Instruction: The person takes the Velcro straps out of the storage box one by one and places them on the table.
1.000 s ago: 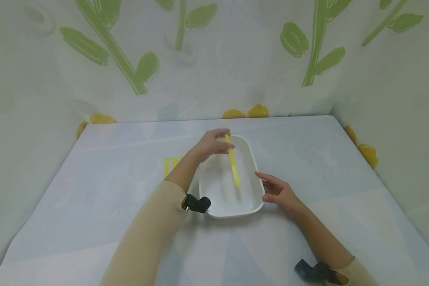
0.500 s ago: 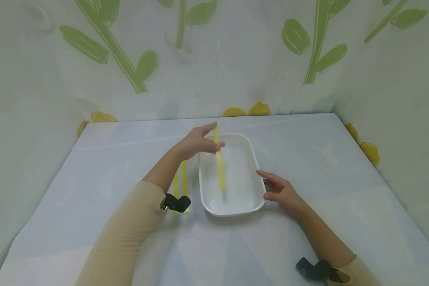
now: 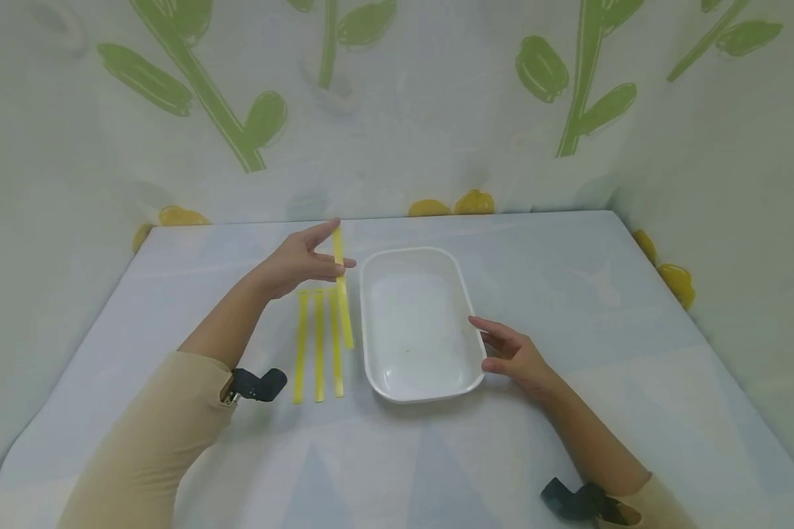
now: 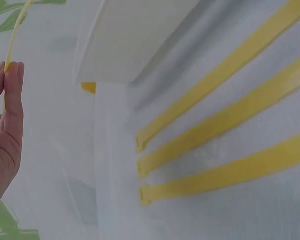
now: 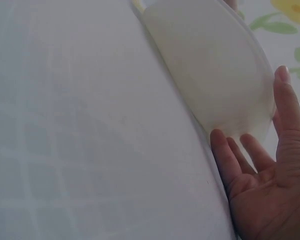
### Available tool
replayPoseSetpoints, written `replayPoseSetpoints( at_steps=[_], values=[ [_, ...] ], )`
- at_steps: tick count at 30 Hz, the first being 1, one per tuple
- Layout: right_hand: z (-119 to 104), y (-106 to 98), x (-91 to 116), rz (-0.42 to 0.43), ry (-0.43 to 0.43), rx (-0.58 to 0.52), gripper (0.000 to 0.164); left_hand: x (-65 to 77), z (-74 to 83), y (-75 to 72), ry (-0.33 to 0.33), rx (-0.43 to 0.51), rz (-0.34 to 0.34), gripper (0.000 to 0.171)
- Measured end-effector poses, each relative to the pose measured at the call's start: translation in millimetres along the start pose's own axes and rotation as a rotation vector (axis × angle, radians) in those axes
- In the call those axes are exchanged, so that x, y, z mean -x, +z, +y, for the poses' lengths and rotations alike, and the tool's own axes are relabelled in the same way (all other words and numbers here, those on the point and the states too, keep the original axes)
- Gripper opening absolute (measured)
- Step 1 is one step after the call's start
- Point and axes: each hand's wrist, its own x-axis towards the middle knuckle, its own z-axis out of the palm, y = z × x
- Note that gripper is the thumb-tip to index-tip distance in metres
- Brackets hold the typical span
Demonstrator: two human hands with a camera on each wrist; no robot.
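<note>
My left hand [image 3: 307, 256] pinches a yellow strap [image 3: 345, 305] that hangs down, its lower end just left of the tray. In the left wrist view the fingers [image 4: 14, 95] hold that thin strap [image 4: 13, 36] edge-on. Three matching straps [image 3: 320, 345] lie side by side on the table; close up, each has a slotted head. The white rectangular tray [image 3: 413, 316] stands upright, with nothing inside. My right hand [image 3: 514, 356] rests against its right side, and in the right wrist view relaxed fingers [image 5: 225, 152] touch the tray's outer wall [image 5: 210, 65].
A pale blue and white cloth covers the table [image 3: 602, 397]. Behind rises a white backdrop [image 3: 430, 110] printed with green stems and yellow flowers. Black wrist cameras [image 3: 258, 384] sit on both forearms.
My left hand has carried the strap leftward from above the tray to beside the lying straps, which now show fully. My right hand has stayed at the tray's side.
</note>
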Motion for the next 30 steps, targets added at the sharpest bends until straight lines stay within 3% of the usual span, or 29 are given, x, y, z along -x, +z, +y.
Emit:
replayPoseSetpoints(
  at_steps=[8,14,19,25,30],
  values=[
    [-1.0,2.0,0.1,0.003,0.012,0.001,0.062,33.0,-13.8,-23.8,-0.074,-0.137,0.043,0.09],
    [-4.0,1.5,0.0,0.028,0.034,0.031,0.062,53.2,-32.7,-37.5,-0.093,-0.21,0.055,0.089],
    [-2.5,-0.4,0.9,0.03,0.031,0.027,0.061,63.4,-52.7,-42.3,-0.128,-0.258,0.057,0.09],
    [-2.2,1.3,1.5,0.027,0.048,0.04,0.061,69.5,-76.9,-39.6,-0.231,-0.366,0.1,0.096],
    [-4.1,2.9,1.0,0.027,0.053,0.053,0.06,69.0,-91.0,-37.9,-0.229,-0.425,0.128,0.101]
  ],
)
